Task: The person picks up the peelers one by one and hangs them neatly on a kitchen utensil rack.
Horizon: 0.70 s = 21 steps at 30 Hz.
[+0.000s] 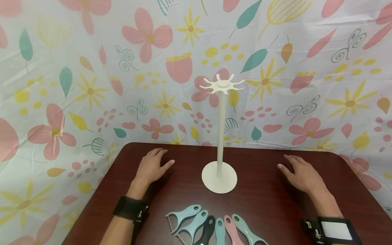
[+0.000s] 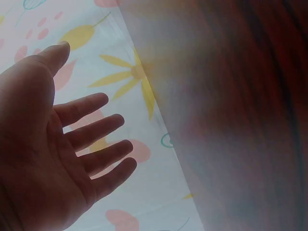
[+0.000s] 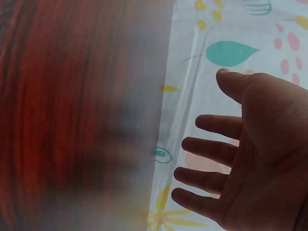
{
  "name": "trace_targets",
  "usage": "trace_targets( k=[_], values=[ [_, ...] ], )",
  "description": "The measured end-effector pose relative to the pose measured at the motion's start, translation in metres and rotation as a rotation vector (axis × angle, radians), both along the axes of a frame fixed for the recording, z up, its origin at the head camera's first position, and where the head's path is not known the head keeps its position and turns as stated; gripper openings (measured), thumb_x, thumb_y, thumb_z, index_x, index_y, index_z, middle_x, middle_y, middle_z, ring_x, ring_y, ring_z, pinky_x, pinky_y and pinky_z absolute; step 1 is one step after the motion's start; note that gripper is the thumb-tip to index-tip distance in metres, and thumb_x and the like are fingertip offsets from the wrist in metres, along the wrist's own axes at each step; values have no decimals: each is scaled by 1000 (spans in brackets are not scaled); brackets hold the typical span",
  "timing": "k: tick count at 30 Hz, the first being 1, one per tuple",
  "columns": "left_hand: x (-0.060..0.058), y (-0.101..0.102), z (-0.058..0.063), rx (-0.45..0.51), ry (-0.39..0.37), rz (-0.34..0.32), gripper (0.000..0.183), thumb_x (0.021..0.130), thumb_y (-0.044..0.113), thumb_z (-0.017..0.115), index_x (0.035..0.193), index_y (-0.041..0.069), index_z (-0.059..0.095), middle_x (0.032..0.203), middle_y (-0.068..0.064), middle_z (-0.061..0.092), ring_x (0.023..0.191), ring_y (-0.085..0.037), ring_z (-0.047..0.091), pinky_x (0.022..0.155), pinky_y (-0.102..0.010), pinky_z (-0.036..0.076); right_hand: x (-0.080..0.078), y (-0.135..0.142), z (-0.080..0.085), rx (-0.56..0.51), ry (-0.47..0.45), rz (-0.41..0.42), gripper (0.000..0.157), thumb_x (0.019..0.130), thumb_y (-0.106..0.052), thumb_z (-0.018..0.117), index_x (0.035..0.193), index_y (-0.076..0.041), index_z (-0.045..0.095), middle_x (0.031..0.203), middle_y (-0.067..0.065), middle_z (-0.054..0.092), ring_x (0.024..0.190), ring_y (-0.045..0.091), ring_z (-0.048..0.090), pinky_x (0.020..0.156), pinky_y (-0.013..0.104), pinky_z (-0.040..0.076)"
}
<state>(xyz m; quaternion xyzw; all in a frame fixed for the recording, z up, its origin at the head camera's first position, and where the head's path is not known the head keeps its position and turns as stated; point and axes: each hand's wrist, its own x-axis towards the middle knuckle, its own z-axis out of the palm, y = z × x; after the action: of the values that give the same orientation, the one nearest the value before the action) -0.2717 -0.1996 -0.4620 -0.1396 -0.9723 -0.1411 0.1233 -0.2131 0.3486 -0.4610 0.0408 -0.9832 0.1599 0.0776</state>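
Note:
My left hand (image 1: 152,165) is at the left of the dark red table, its fingers spread and relaxed, holding nothing. On the right side my right hand (image 1: 302,174) lies likewise, with nothing in it. Between the two stands a cream utensil stand (image 1: 221,132) with a round base and a ring of hooks at its top; no utensil hangs there. At the near edge of the view several peelers lie fanned out: light blue peelers (image 1: 185,214) at left, a black-handled one (image 1: 208,229), a pink-handled one (image 1: 231,228) and a pale green one (image 1: 245,227). Their lower ends are partly cut off.
The wooden table (image 1: 183,190) ends at the back against a white cloth (image 1: 171,102) printed with flowers and leaves, which also runs along the left side. Black bands (image 1: 130,208) are strapped around both wrists.

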Motion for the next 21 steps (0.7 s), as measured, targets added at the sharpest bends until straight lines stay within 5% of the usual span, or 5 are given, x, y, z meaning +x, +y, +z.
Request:
trace_targets(
  k=[21],
  values=[
    [4, 22, 6, 201, -116, -152, 66, 90, 67, 50, 135, 20, 56, 135, 4, 50, 121, -16, 48, 99, -44, 43, 1, -8, -3, -11, -11, 31, 76, 97, -55, 49, 139, 8, 44, 137, 35, 39, 121, 53, 35, 97, 71, 27]
  ],
)
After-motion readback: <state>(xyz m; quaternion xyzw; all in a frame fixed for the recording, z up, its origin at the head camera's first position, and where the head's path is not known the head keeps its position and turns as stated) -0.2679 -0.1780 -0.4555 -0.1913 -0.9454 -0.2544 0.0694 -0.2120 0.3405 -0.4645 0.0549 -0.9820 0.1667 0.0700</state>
